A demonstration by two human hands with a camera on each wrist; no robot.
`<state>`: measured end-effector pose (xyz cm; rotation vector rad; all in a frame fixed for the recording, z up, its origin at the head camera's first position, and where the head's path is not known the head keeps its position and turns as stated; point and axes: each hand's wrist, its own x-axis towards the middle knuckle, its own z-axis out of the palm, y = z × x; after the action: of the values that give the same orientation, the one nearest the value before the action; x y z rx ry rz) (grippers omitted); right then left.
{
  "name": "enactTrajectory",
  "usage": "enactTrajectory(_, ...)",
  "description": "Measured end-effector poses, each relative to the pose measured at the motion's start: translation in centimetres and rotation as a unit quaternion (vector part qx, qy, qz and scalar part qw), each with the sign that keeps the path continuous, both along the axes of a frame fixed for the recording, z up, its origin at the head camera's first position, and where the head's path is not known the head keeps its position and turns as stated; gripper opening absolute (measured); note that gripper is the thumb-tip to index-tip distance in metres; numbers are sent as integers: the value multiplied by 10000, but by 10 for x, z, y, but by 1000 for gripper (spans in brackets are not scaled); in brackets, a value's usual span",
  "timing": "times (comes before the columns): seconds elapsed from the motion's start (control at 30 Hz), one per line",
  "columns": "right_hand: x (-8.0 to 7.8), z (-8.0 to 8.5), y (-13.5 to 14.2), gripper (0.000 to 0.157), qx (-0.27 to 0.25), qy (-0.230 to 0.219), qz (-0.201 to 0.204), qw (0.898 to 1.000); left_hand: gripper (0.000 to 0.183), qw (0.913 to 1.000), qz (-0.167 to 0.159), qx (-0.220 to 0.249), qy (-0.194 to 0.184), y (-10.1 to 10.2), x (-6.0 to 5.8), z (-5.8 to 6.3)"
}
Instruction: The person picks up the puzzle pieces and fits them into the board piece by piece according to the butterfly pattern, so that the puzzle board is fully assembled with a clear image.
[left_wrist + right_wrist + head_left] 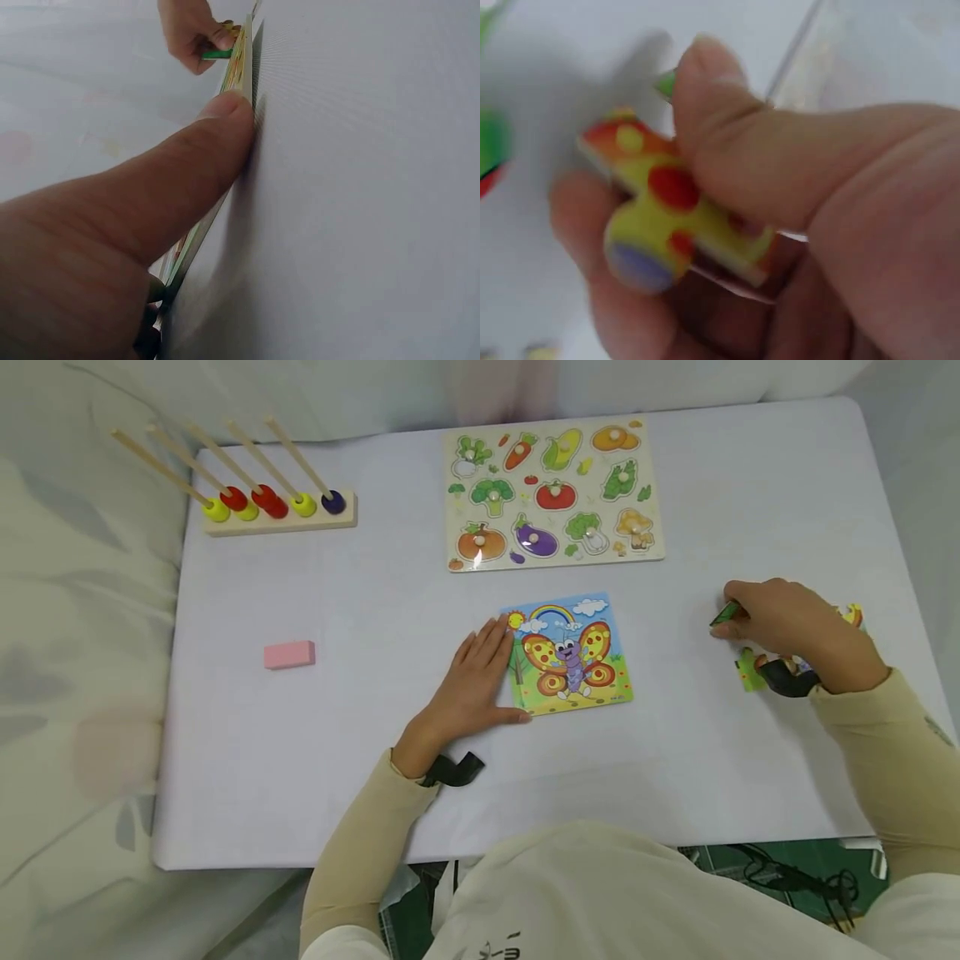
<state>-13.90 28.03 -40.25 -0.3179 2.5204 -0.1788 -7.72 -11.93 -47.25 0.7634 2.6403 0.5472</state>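
Note:
A square butterfly jigsaw puzzle (573,672) lies flat on the white table. My left hand (476,681) rests along its left side, fingers straight and thumb at the near corner. The left wrist view shows the thumb (187,157) against the puzzle's edge. At the right, my right hand (787,618) holds a green-tipped puzzle piece (724,613) over the table. In the right wrist view, a yellow puzzle piece with red spots (676,187) is gripped between thumb and fingers, and a bit of green shows past the thumb tip.
Loose puzzle pieces (748,672) lie beneath and around the right hand, partly hidden by it. A vegetable peg board (551,564) lies at the back. A wooden peg stand with coloured beads (281,523) stands at the back left, and a pink block (288,655) sits at the left.

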Motion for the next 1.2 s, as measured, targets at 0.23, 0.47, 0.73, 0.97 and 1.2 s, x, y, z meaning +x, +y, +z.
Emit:
enactTrajectory(0.23,0,2,-61,30,-1017,830,188,9912,124,10000,14,-18,6,0,0,-1)
enactTrajectory(0.47,3,-6,-133,48,-2032,271,1401,9687,123,10000,-4,82,8,0,0,0)
enactTrajectory(0.73,9,-28,-159,38,-2923,-45,1073,9503,122,10000,-39,10,65,-1,-1,0)
enactTrajectory(0.97,12,-39,-166,34,-2960,204,1044,9493,121,9999,-56,114,92,-1,-1,-1)
enactTrajectory(1.2,12,-41,-171,42,-2863,361,906,9532,116,9992,1,385,66,-1,-1,-2)
